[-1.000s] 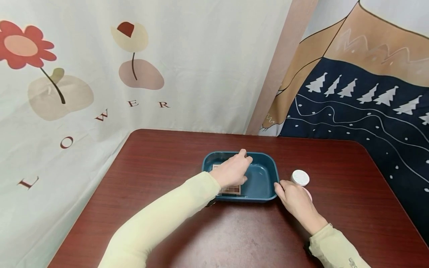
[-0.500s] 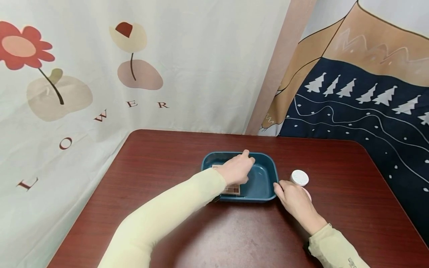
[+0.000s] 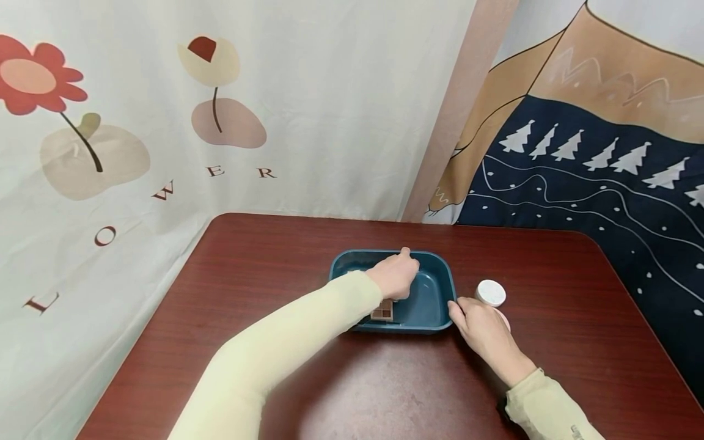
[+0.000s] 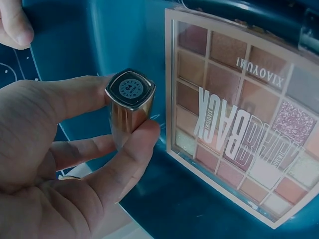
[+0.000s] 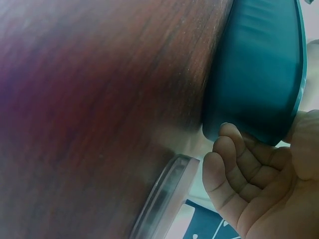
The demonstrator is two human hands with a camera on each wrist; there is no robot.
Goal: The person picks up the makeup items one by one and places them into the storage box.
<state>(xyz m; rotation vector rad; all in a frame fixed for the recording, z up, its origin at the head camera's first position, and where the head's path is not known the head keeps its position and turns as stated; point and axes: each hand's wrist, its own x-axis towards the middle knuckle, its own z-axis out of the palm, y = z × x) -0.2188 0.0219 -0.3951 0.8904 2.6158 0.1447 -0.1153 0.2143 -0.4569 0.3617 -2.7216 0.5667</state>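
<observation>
Inside a dark blue plastic basin (image 3: pixel 428 300), my left hand (image 3: pixel 397 275) pinches a lipstick (image 4: pixel 132 112) between thumb and fingers. The lipstick has a gold-coloured case and a round label on its end. Beside it in the basin lies an eyeshadow palette (image 4: pixel 239 119) with a clear lid and many square pans; in the head view my left arm covers most of the palette. At the basin's right end my right hand (image 3: pixel 486 330) grips the rim. In the right wrist view its fingers (image 5: pixel 234 164) curl by the outer wall, and the thumb is mostly hidden behind it.
A jar with a white lid (image 3: pixel 491 293) stands on the reddish-brown table (image 3: pixel 264 263), right of the basin. A pink round item (image 3: pixel 503 318) sits close by, partly hidden by my right hand. Printed curtains (image 3: pixel 330 110) hang behind the table.
My left hand has moved slightly rightward inside the basin, its forearm covering more of the palette. The right hand stays at the rim.
</observation>
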